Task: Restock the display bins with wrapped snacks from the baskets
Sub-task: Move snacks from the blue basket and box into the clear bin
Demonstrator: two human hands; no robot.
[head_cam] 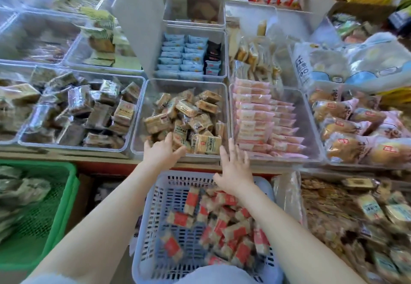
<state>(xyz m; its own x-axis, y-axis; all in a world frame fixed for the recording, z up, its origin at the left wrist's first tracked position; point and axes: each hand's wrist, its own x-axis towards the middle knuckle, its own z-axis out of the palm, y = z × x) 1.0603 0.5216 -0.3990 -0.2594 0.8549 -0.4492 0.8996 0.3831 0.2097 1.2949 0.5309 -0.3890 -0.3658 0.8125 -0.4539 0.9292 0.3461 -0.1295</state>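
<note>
Nearest us sits our white slotted basket (155,205), loaded with wrapped snacks (224,221) in clear film with red labels, piled loosely. Above it on the counter stands the clear display bin (142,114), holding tan wrapped snacks (189,116) with bare floor showing at its left and back. Our left hand (161,152) reaches over the bin's near rim, fingers extended and resting on or just above the front packets; we cannot tell whether any packet is pinched. Our right hand (233,170) hovers flat between basket and bin, fingers spread, holding nothing. A green basket (66,185) stands to the left, and a bin of pink packets (262,114) adjoins on the right.

We judge the packets light and slightly crushable, their film slick and crinkly. Taking hold across a packet's broad faces, or scooping several together, should serve; pinching a sealed end risks slipping. Labels in basket and bin differ, so matching warrants checking.
</note>
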